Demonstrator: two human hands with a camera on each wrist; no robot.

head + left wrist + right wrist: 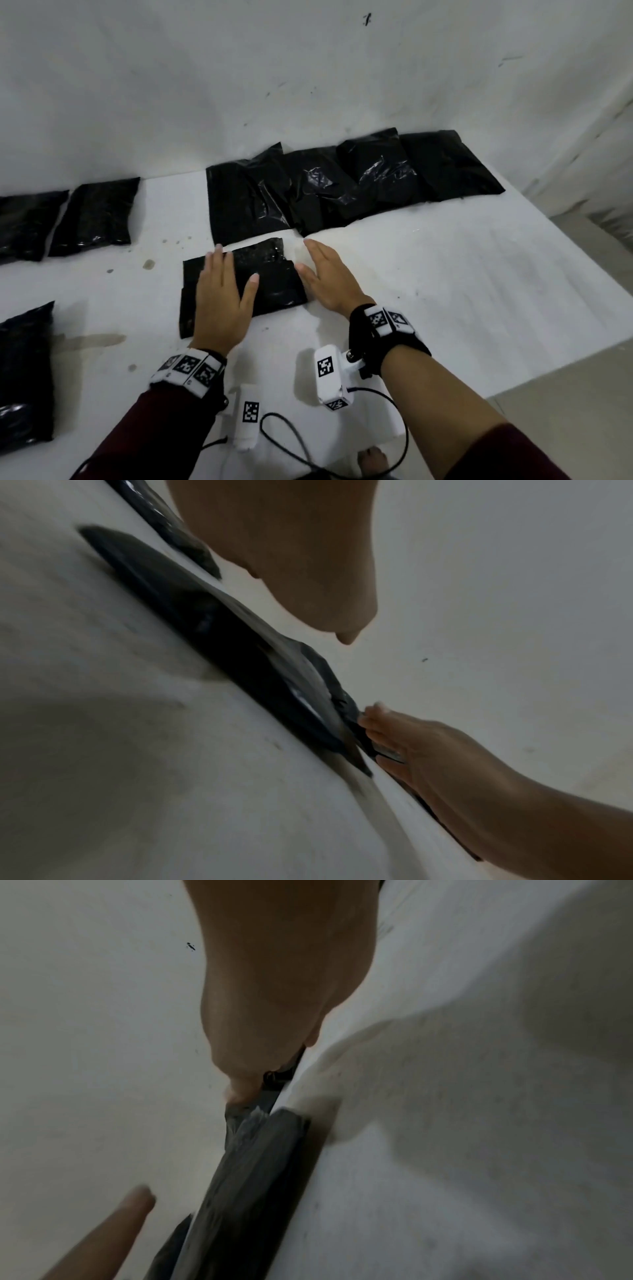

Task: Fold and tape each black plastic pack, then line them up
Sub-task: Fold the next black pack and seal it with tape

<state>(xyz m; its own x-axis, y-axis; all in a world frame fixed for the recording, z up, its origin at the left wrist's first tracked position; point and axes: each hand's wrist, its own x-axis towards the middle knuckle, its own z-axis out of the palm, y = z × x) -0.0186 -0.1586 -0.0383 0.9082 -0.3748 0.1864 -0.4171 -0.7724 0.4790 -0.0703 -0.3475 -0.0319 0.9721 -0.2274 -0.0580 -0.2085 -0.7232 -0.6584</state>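
White table (445,291) against a white wall. Black plastic pack (274,284) lies flat near the front edge, centre. Left hand (222,298) rests palm-down on it, fingers straight and together. Right hand (325,274) lies flat at its right edge, fingers straight. Overlapping row of packs (359,181) behind, more packs (92,216) at left.

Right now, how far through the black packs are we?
Looks done: two compact packs lined up at far left. In hand: the pack at centre, with the left hand pressing flat on it and the right hand at its right edge; no tape visible. Left: the overlapping pile behind, possibly the near-left pack.
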